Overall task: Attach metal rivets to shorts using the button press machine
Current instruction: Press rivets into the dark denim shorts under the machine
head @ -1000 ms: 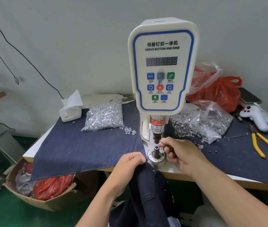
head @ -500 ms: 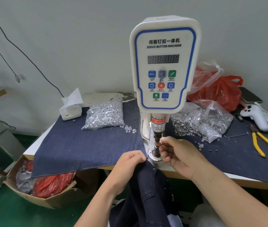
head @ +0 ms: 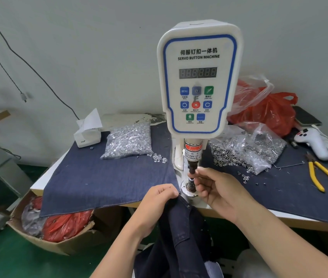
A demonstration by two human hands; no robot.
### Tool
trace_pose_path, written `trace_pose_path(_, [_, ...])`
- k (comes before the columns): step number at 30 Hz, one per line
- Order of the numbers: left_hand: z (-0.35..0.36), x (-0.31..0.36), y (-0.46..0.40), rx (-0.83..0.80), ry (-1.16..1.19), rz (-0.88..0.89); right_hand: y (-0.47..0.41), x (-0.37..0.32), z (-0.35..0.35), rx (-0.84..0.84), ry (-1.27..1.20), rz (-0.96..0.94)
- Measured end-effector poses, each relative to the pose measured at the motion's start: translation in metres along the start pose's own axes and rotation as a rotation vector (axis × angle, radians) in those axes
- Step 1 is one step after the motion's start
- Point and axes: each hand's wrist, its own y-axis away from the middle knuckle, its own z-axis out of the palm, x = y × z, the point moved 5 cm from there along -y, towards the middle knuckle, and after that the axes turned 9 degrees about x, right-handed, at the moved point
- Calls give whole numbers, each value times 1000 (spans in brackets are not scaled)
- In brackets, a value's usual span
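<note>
Work table: white-topped bench (head: 307, 218) against a grey wall, its top mostly covered by a flat sheet of blue denim cloth (head: 107, 177) whose front edge hangs over the table edge.
Machine: white upright press with a blue-outlined control panel (head: 198, 81), labelled "SERVO BUTTON MACHINE"; dark digit display, coloured buttons below it. It stands at the middle of the table.
Press column: dark metal punch (head: 191, 171) pointing down from under the head, above a round metal die base (head: 187, 190).
Garment: dark navy denim shorts (head: 181, 229) hang off the front table edge below the die; a small metal rivet (head: 188, 206) shows on the cloth near the top.
Box on floor: open cardboard carton (head: 63, 243) at left under the table, holding red plastic bags.
Red bag: crumpled red plastic bag (head: 269, 113) behind and right of the machine, a clear bag on top of it.
Left parts bag: clear plastic bag of silver rivet pieces (head: 129, 141) on the cloth left of the machine, a few loose pieces just beside it.
Right parts bag: clear bag of ring-shaped metal pieces (head: 247, 149) right of the machine, some spilled out.
Right hand (head: 219, 189): fingers curled, thumb and forefinger pinching at the punch tip; what is pinched is too small to tell.
Left hand (head: 157, 203): fingers curled, gripping the top edge of the shorts at the table edge, just left of the die base.
Tissue box: white box (head: 88, 135) with a tissue sticking up, far left on the table.
Handheld controller: white, with red buttons (head: 312, 142), at far right.
Pliers: yellow-handled (head: 325, 177), lying flat on the cloth near the controller.
</note>
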Motion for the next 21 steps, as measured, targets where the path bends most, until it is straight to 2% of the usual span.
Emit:
trace_pose_path(4, [0, 2, 2, -54, 27, 4, 6, -2, -10, -22, 139, -60])
trace_pose_path(7, [3, 5, 8, -129, 80, -6, 14, -6, -20, -5, 400, -298])
trace_pose_path(9, [7, 8, 13, -189, 153, -13, 26, -3, -21, -94, 726, -484])
trace_pose_path(11, [10, 14, 17, -253, 198, -15, 35, 5, -23, -272, 967, -554])
trace_pose_path(16, [8, 32, 14, -301, 180, 0, 42, -3, -36, -470, 736, -490])
trace_pose_path(19, [6, 37, 10, -250, 183, 19, 39, 0, -39, -551, 912, -431])
trace_pose_path(21, [0, 33, 6, -154, 102, -14, 31, -7, -39, -479, 955, -430])
